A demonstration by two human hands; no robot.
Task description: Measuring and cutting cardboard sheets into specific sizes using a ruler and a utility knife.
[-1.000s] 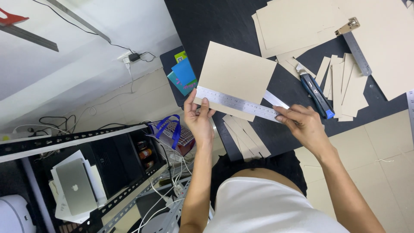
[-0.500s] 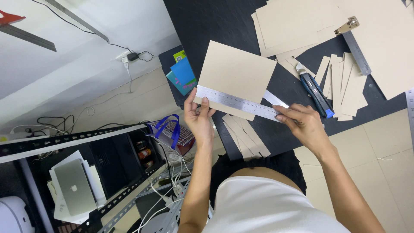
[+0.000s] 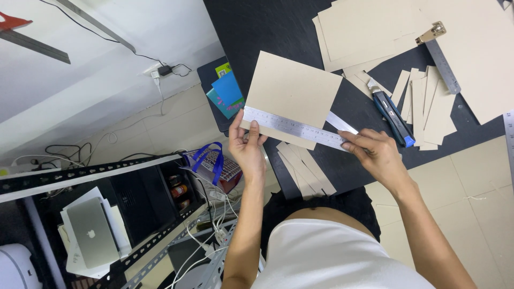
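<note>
— What is the person at the black table wearing?

— A plain white top, seen from above, smooth across the chest, with no print or pattern showing. Dark, black-looking clothing sits below it at the lap.

— Sleeves?

— None reach the forearms: both arms are bare from above the elbow down. The left hand [image 3: 248, 151] and right hand [image 3: 376, 152] are bare too, ungloved, with no ring, watch or bracelet showing.

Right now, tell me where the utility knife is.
The utility knife lies on the black mat just beyond the right hand, between the steel ruler and the cardboard strips.
</note>
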